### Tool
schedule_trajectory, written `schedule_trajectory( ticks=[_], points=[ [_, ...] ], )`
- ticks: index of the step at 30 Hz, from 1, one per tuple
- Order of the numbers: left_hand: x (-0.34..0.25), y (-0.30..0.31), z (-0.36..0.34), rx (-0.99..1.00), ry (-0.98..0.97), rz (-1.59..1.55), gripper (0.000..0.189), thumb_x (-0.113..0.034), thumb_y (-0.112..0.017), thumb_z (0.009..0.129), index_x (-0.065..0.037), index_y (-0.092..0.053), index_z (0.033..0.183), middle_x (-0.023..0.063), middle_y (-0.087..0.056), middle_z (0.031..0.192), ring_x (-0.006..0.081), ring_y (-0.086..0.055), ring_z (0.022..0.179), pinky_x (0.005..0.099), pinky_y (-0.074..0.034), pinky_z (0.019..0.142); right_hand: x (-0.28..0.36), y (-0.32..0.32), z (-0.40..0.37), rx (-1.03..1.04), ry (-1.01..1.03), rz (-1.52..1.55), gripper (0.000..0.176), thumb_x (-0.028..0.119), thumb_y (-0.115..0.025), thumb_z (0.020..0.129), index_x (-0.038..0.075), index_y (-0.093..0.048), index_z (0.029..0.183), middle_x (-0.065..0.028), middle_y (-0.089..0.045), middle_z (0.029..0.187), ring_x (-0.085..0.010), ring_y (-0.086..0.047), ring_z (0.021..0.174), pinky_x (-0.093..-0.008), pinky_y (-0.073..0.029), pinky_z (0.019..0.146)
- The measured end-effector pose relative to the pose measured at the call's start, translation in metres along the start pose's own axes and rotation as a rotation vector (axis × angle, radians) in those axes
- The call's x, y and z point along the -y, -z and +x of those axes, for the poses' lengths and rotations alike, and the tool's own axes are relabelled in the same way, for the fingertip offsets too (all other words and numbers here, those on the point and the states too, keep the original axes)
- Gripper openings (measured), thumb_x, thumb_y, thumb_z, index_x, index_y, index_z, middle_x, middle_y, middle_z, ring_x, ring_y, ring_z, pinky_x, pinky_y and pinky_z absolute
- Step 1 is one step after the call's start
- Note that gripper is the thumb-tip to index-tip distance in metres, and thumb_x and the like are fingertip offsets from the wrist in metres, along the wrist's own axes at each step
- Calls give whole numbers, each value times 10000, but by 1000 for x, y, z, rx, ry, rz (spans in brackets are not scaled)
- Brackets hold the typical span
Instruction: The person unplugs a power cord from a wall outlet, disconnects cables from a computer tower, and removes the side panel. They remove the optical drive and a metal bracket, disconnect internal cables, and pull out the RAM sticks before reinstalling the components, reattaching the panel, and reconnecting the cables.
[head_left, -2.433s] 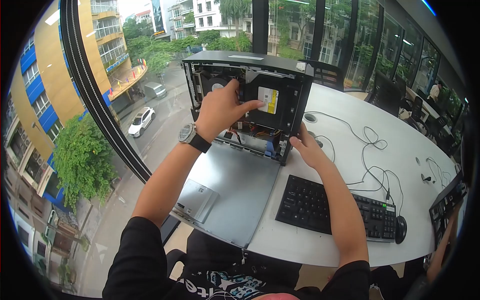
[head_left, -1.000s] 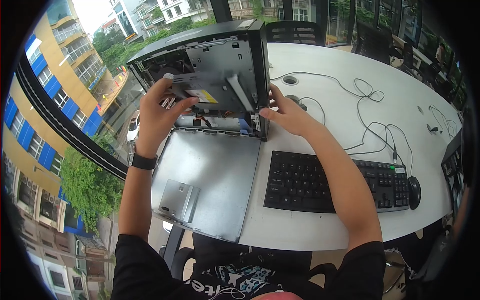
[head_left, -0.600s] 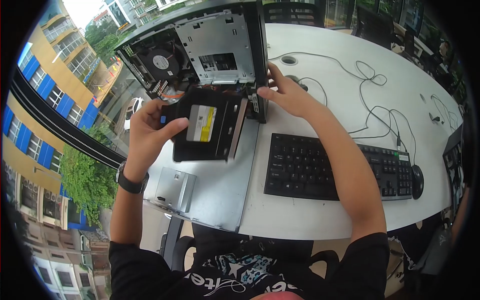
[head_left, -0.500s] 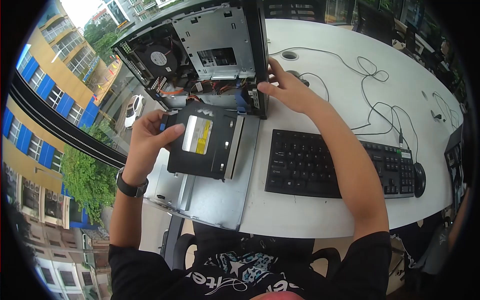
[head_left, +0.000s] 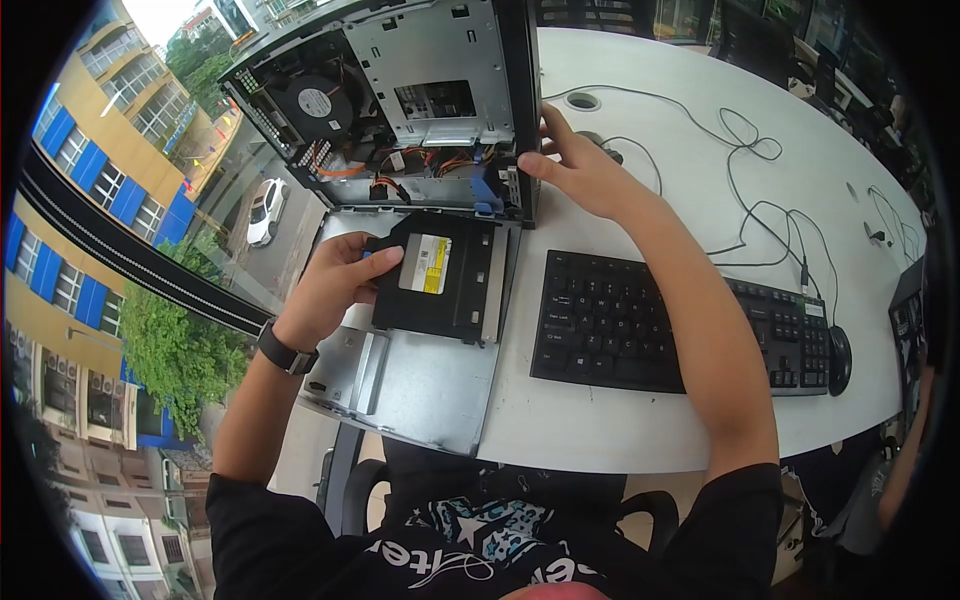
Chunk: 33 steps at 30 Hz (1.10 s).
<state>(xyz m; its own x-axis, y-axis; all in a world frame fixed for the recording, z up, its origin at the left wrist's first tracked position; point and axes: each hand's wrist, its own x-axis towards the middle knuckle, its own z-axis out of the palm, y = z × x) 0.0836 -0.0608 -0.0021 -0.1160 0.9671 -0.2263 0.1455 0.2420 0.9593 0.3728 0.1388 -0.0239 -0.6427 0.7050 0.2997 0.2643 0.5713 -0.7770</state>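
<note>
My left hand (head_left: 335, 280) pinches the left edge of a black optical disc drive (head_left: 460, 285), thumb on top. A silver and yellow label shows on the drive's upper face. It is over a bare metal side panel (head_left: 430, 390) lying at the table's left edge. Behind it stands the opened computer case (head_left: 440, 45), with a fan (head_left: 315, 103), loose cables (head_left: 390, 188) and a blue latch (head_left: 487, 190) showing inside. My right hand (head_left: 585, 175) grips the case's right edge, thumb on the near side; its other fingertips are partly hidden.
A black keyboard (head_left: 600, 320) lies on the white table (head_left: 640, 430) under my right forearm, with a mouse (head_left: 839, 360) at its right end. Thin cables (head_left: 735, 190) loop across the table behind. A window is at left. Another person's arm (head_left: 905, 450) shows at far right.
The optical drive has moved right and slightly toward me with my left hand, a little farther from the case. My right hand stays at the case's edge.
</note>
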Motion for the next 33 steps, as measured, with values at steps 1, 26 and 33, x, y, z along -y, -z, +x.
schedule_trajectory(
  ticks=[1, 26, 33],
  points=[
    [1, -2, 2, 0, 1, -1, 365, -215, -728, 971, 72, -609, 1164, 102, -713, 1018, 130, -724, 842, 253, -611, 718, 0, 0, 0, 2, -3, 0, 1074, 745, -620, 878, 92, -197, 1618, -259, -602, 1365, -390, -602, 1268, -480, -436, 1098],
    [4, -20, 13, -256, -428, 1472, 730, -712, -557, 911, -52, -701, 635, 108, -605, 539, 291, -620, 522, 364, -461, 526, 1, 0, 0, -1, 20, 29, 1031, 650, -624, 933, 32, -162, 1617, -263, -491, 1488, -355, -574, 1295, -441, -445, 1098],
    [-16, -10, -1, 24, -402, 1348, 679, -668, -603, 928, -37, -711, 701, 142, -623, 587, 314, -644, 577, 392, -486, 564, 2, -2, -2, -10, 16, 20, 1005, 669, -592, 937, 76, -162, 1626, -287, -469, 1506, -385, -551, 1321, -471, -432, 1112]
  ],
)
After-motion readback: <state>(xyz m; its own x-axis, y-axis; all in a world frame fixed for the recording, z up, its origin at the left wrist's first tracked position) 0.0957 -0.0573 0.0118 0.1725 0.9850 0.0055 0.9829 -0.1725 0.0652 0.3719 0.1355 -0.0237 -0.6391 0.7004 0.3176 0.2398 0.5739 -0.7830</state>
